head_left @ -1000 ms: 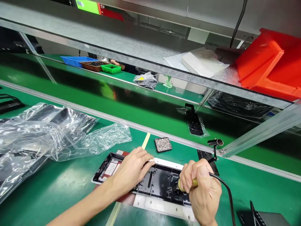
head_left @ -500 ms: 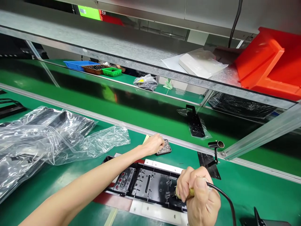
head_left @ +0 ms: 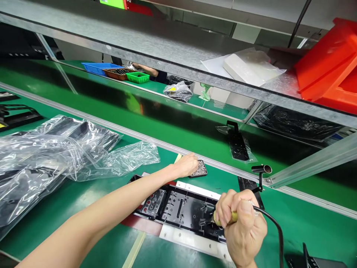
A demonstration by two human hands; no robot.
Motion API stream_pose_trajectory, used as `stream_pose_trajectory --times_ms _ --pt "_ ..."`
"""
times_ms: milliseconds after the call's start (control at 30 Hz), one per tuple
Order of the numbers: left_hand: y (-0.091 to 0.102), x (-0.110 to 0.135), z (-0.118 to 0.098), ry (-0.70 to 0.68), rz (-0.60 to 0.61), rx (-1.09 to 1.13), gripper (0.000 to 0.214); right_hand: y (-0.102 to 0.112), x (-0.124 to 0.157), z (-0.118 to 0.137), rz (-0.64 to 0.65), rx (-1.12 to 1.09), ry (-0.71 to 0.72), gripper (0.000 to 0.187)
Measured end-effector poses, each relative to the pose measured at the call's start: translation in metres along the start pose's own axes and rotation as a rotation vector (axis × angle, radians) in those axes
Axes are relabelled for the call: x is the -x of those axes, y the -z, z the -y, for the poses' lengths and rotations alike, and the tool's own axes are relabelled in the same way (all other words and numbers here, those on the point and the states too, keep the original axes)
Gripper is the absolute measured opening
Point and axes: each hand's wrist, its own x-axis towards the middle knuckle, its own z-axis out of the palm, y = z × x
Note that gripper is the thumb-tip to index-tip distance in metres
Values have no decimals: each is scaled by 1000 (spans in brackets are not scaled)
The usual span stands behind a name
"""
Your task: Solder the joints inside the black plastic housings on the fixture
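My left hand (head_left: 187,165) reaches to the small black tray (head_left: 201,172) of tiny silvery metal pieces. Its fingers are curled together at the tray's left side, and whatever they pinch is hidden. My right hand (head_left: 242,223) is wrapped around a corded electric screwdriver (head_left: 233,217) with a yellowish grip, held slanting over a long black plastic housing (head_left: 192,216). The tool's tip is lost against the dark right end of the housing. White strips (head_left: 192,242) run along both long sides of the housing.
Clear bags of black parts (head_left: 55,152) cover the left of the green bench. A metal shelf (head_left: 167,56) with a red bin (head_left: 329,70) crosses above. A black holder with a short tube (head_left: 261,169) stands by the post at right. Across the divider, a person's arm (head_left: 149,70) shows.
The whole view has shifted, so most things sit slightly right and the upper ones higher. My left hand stays at the tray with its fingers drawn closer together. My right hand still grips the screwdriver.
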Motion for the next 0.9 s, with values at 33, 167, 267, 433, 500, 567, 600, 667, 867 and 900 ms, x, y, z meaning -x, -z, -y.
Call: stream_pose_trajectory --times_ms 33,167,267,433,500,567,600,667,867,900 --pt "1 1 -1 2 -11 14 28 0 0 -1 -1 1 -3 29" --pt "12 4 -5 58 -59 66 28 1 0 -2 1 11 -10 30" --pt "17 5 -6 99 -71 103 26 2 0 -2 2 22 4 30" --pt "11 2 -8 94 -54 161 26 0 -1 -2 -11 13 -3 30" --pt "8 0 -9 106 -58 180 26 -1 -2 -1 -10 7 -3 30" --pt "8 -2 -10 124 -68 205 24 -1 -2 -1 -7 3 0 29" --pt "10 -3 -11 134 -73 223 23 -1 -2 -1 -6 4 -1 29" --pt "17 -2 -14 165 -83 272 19 -1 -2 -1 -5 7 -7 29" --pt "49 29 -42 237 -109 514 12 0 -2 0 -5 3 13 28" --pt "53 37 -50 226 -103 556 12 1 -3 0 -9 3 11 28"
